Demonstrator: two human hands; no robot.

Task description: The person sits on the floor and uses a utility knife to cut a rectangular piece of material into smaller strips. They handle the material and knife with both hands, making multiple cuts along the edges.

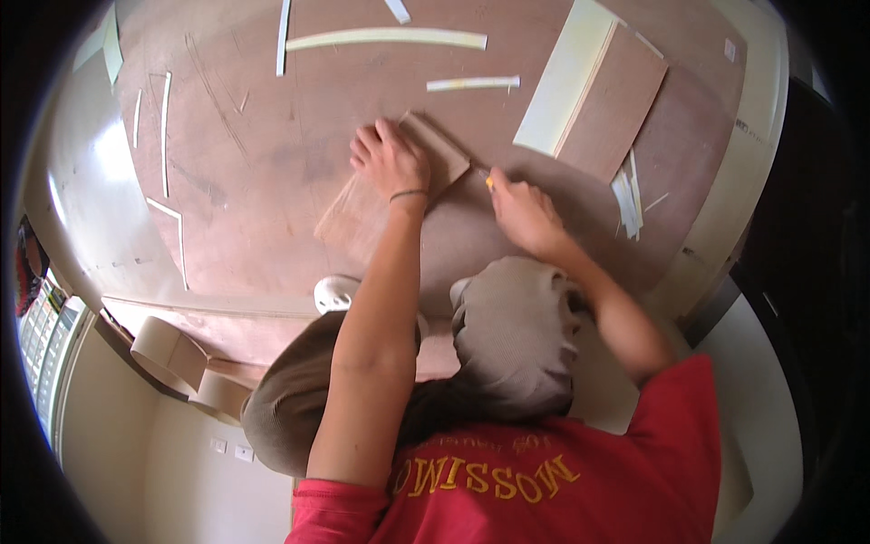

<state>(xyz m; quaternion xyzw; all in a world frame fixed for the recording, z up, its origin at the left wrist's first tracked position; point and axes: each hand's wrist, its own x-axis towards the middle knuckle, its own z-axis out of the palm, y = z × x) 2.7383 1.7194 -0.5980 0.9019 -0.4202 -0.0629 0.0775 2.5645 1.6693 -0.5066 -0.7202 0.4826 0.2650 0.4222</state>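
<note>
A rectangular piece of thin brown wood sheet [353, 218] lies slantwise on the broad reddish-brown work surface in front of me. My left hand [391, 165] bears down on its upper part with bent fingers, holding it in place. Just to the right, my right hand [527, 216] is closed around a slim cutter knife with a yellow part [490, 182] showing by the thumb. Its thin tip points at the right corner of the wood sheet; whether they touch I cannot tell. Most of the handle is hidden in the fist.
At the right lies a wider brown sheet with a pale strip [564, 86] beside it, and narrow offcuts [627, 204] below. Several pale thin strips [385, 38] are scattered at the back and left. Curled sheet rolls [168, 352] stand at lower left. My knees are close to the front edge.
</note>
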